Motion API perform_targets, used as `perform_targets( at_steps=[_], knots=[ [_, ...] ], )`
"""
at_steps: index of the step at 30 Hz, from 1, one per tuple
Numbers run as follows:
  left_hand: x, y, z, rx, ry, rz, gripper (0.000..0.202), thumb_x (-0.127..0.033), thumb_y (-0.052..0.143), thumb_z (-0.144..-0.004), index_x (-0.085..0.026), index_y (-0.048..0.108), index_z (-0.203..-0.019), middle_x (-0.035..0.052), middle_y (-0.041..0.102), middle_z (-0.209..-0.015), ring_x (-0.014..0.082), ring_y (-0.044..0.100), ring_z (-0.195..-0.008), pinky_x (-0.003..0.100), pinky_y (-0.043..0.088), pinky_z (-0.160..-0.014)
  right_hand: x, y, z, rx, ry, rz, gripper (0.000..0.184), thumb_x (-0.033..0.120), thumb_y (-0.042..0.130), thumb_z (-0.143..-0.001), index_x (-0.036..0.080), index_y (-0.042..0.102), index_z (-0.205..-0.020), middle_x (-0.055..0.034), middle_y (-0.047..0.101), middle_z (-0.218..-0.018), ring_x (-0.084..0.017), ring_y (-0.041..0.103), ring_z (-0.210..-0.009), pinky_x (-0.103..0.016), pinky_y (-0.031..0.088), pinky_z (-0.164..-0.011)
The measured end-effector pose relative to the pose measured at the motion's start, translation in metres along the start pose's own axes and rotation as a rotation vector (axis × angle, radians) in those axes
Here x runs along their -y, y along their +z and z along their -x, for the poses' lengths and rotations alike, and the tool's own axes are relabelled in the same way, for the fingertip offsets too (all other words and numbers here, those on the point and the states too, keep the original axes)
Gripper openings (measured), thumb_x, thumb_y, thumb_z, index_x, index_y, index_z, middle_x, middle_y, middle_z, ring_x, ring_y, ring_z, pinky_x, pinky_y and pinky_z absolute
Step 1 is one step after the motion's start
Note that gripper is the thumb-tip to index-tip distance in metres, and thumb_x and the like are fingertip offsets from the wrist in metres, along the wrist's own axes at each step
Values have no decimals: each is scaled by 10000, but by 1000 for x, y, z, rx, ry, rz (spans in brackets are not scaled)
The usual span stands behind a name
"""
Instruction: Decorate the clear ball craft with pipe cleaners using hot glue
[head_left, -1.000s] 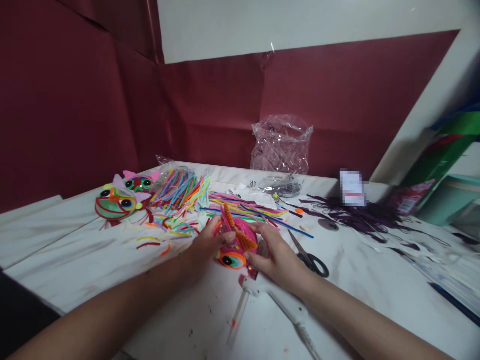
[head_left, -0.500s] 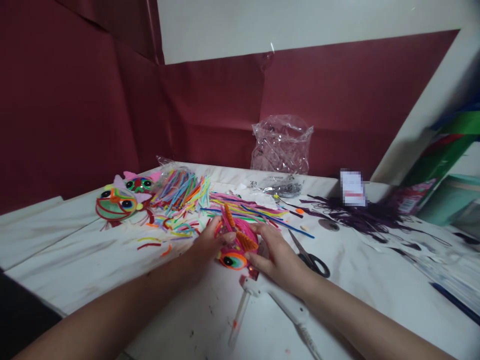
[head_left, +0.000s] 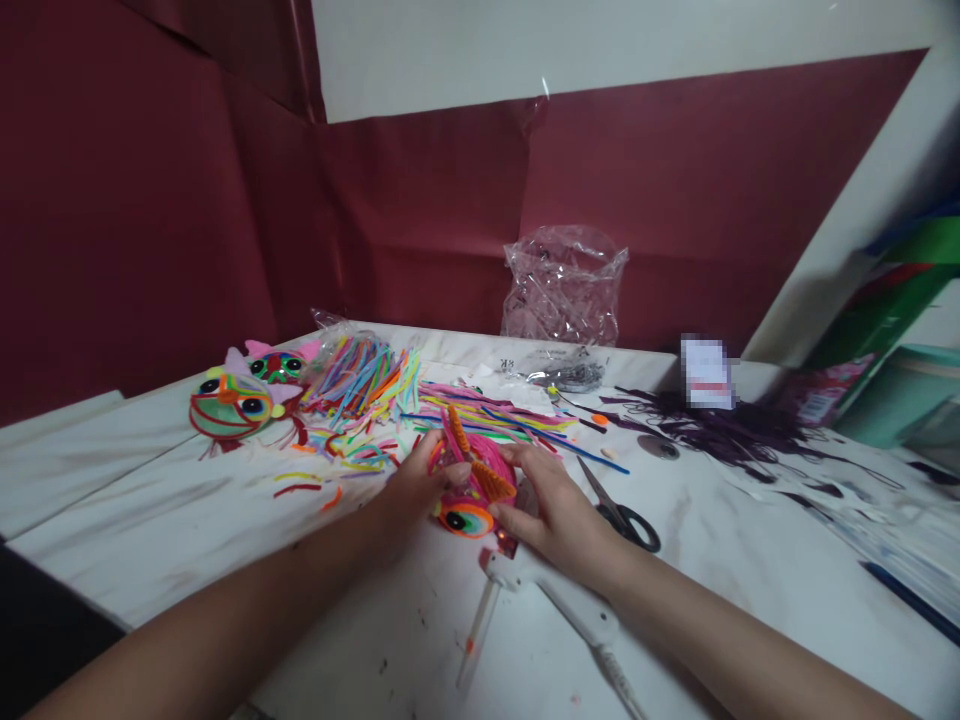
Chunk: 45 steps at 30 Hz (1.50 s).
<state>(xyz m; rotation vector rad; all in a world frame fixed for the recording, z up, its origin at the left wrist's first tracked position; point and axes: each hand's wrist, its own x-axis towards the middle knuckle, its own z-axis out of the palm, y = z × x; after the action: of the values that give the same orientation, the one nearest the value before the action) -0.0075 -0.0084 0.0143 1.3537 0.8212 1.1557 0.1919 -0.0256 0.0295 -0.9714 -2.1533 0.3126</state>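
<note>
A pink pipe-cleaner owl face [head_left: 471,490] with orange ears and a ringed eye rests on the white table [head_left: 225,520]. My left hand [head_left: 416,488] grips its left side, thumb against an orange ear. My right hand [head_left: 551,510] holds its right side, fingers curled round the edge. A white glue gun [head_left: 559,605] lies just below my right hand, nozzle near the owl.
Two finished owl faces [head_left: 234,400] lie at the far left. Heaps of coloured pipe cleaners [head_left: 390,395] spread behind the hands. Black scissors [head_left: 622,515] lie to the right. A clear plastic bag [head_left: 564,285] stands at the back; dark purple strands [head_left: 720,430] lie at right.
Both hands keep hold of the pink owl face with hardly any movement. The view has tipped slightly.
</note>
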Motion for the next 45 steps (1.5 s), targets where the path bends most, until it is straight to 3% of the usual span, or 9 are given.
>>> perform_targets(
  at_steps=[8,23,45],
  knots=[
    [-3,2,0,-3,-4,11,537,-429,727,-678,-175,506,-1096,77,656,-1018,231,637,-884,322,488,-734,0,1,0,-2,16,5,384,264,653,-773,181,547,-1132,-122,620,-1144,-287,552,-1089,-455,434,-938],
    [0,0,-1,-44,-2,-38,519,-463,733,-656,-182,527,-1041,45,654,-911,199,625,-788,286,468,-662,0,1,0,11,13,10,378,265,645,-779,169,538,-1129,-126,610,-1160,-284,544,-1102,-448,429,-947],
    [1,0,-2,-19,29,-10,546,-453,732,-666,-167,509,-1074,79,657,-989,233,639,-865,329,488,-729,-1,0,0,21,16,5,390,252,651,-776,131,541,-1131,-145,602,-1155,-288,538,-1084,-434,424,-939]
  ],
)
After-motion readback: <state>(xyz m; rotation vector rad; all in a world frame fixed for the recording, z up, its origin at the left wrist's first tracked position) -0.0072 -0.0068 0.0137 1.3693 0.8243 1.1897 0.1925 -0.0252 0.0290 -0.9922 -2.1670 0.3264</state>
